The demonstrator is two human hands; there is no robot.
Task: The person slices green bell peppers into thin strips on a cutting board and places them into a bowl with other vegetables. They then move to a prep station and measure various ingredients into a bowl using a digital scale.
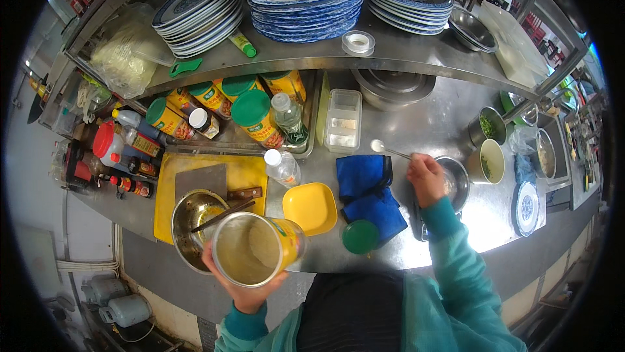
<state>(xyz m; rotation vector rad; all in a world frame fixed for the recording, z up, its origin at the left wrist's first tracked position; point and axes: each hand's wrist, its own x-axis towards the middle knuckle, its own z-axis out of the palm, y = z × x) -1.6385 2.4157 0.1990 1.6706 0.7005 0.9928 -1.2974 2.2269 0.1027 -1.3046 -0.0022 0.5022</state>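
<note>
My left hand point(244, 291) grips a yellow-labelled canister point(254, 249), tilted so that its mouth shows a pale powder inside. Between the fingers of my right hand point(426, 179) is the handle of a small metal spoon point(390, 150), whose bowl bears white powder. Under and beside that hand stands a steel bowl point(459, 183), partly hidden, on what looks like a kitchen scale point(421, 225). A green plastic lid point(360, 237) lies at the edge of a folded blue cloth point(373, 205). To the left of the cloth is a yellow square dish point(309, 209).
A cleaver point(202, 181) lies on a yellow cutting board point(168, 166), beside a steel bowl point(180, 225) with chopsticks point(222, 215). Containers of chopped greens point(487, 126) stand at the right. Stacked plates point(305, 5) rest on the overhead shelf point(312, 63); canisters and bottles stand beneath.
</note>
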